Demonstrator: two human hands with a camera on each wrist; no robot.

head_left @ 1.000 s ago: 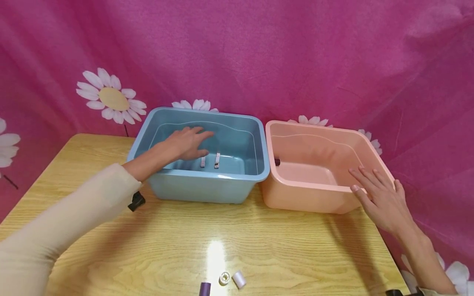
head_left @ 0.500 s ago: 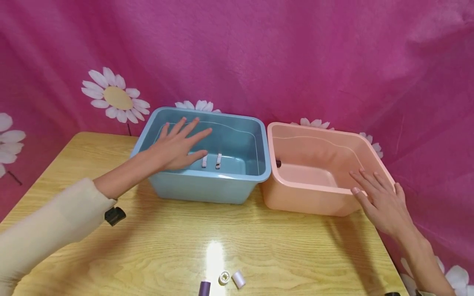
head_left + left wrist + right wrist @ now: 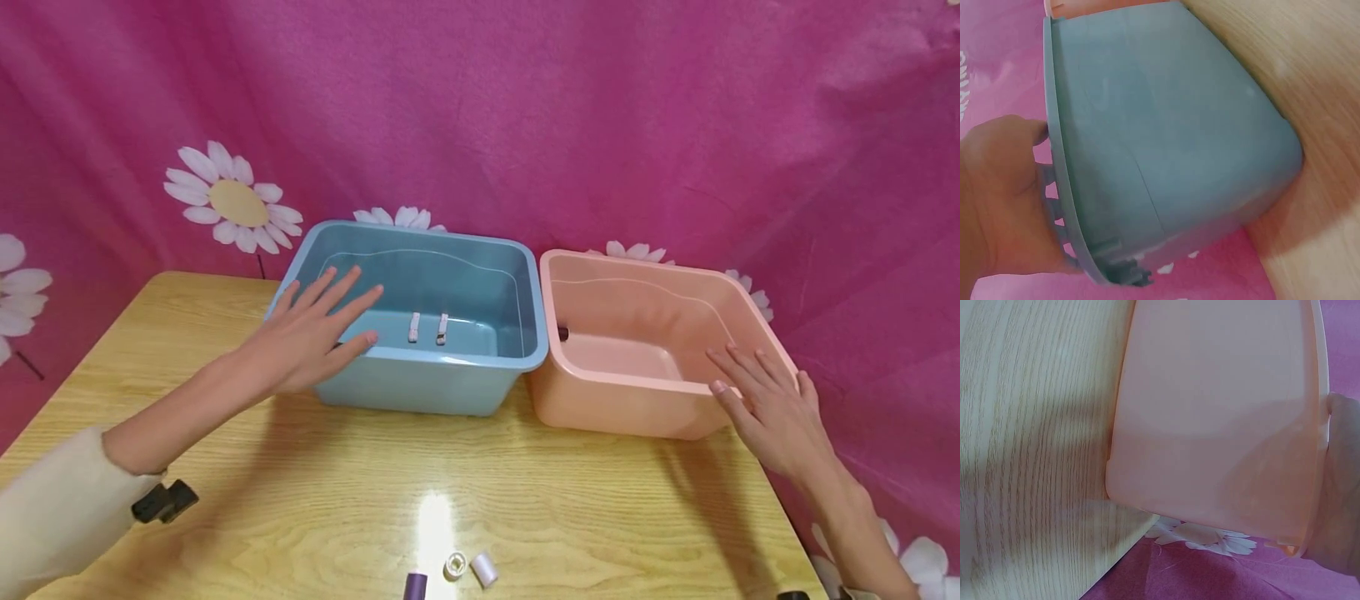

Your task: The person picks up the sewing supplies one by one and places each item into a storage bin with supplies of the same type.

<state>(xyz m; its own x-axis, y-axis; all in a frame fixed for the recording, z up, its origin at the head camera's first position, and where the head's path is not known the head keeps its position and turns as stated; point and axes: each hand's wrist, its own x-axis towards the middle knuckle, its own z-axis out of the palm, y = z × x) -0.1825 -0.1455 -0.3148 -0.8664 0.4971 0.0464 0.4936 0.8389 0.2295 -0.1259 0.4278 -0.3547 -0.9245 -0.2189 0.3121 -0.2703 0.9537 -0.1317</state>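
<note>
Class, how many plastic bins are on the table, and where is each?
2: the blue bin on the left, and the peach bin beside it on the right.

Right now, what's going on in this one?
A person's left hand is spread at the left end of the blue tub, the right hand at the right end of the peach tub. Two pale pieces lie in the blue tub, a dark piece in the peach one. Two spools and a purple cylinder are on the table.

Wooden table (image 3: 540, 492) bears blue tub (image 3: 405, 387); pink tub (image 3: 615, 408); spools (image 3: 484, 569).
</note>
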